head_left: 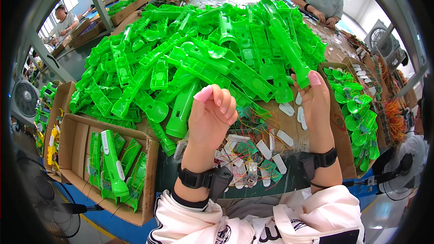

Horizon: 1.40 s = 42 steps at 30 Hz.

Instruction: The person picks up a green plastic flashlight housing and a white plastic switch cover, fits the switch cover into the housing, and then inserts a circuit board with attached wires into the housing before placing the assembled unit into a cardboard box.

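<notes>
My right hand (313, 99) is closed around the wide lower end of a long green flashlight casing (287, 45), which points up and away to the left over the pile. My left hand (211, 110) hovers over the near edge of the pile, palm side showing. Its fingers are loosely curled and the thumb stands apart; nothing shows in it. Just left of it lies a green flashlight body (182, 108). Below and between my hands are small green circuit boards (246, 148) with thin red and yellow wires, and white oblong plastic pieces (279, 163).
A large heap of green casing halves (199, 58) covers the table. At left, a cardboard box (74, 153) holds assembled green flashlights (113, 162). Another box (337, 122) at right holds green parts with boards. People sit across the table; fans (25, 99) stand at the sides.
</notes>
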{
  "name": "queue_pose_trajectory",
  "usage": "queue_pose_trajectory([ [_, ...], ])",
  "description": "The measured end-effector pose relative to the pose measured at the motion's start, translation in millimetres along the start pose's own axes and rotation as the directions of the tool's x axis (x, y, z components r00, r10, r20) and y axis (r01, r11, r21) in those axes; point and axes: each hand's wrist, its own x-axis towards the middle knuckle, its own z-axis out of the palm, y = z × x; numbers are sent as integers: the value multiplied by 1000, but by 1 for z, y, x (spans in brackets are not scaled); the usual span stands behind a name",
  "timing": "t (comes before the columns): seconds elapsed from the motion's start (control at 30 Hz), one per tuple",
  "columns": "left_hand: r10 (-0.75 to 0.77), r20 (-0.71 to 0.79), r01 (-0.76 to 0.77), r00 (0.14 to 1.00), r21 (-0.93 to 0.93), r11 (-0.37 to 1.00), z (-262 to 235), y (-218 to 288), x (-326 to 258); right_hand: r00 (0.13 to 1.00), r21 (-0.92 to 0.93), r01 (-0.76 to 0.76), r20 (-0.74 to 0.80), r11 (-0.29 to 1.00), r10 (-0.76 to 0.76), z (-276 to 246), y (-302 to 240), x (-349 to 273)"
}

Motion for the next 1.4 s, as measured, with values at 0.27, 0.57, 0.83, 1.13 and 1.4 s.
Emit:
queue_pose_trajectory([
  [0.27, 136, -183, 21, 974, 665, 747, 29, -33, 0, 878, -228, 104, 479, 968, 19, 23, 25, -62],
  [0.57, 23, -146, 3, 989, 180, 984, 21, -24, -5, 855, -615, 518, 356, 594, -377, -25, 5, -33],
  [0.83, 321, -196, -170, 927, 544, 822, 27, -32, 0, 984, -981, 176, 177, 81, 13, -78, 23, -15],
  [1.13, 170, -213, -117, 962, 243, 963, 27, -24, -2, 988, -991, 113, 120, 75, 97, -89, 33, -13],
  [1.4, 162, -146, -138, 976, 164, 977, 24, -28, -4, 997, -975, 62, 72, 214, 38, -92, 34, -10],
])
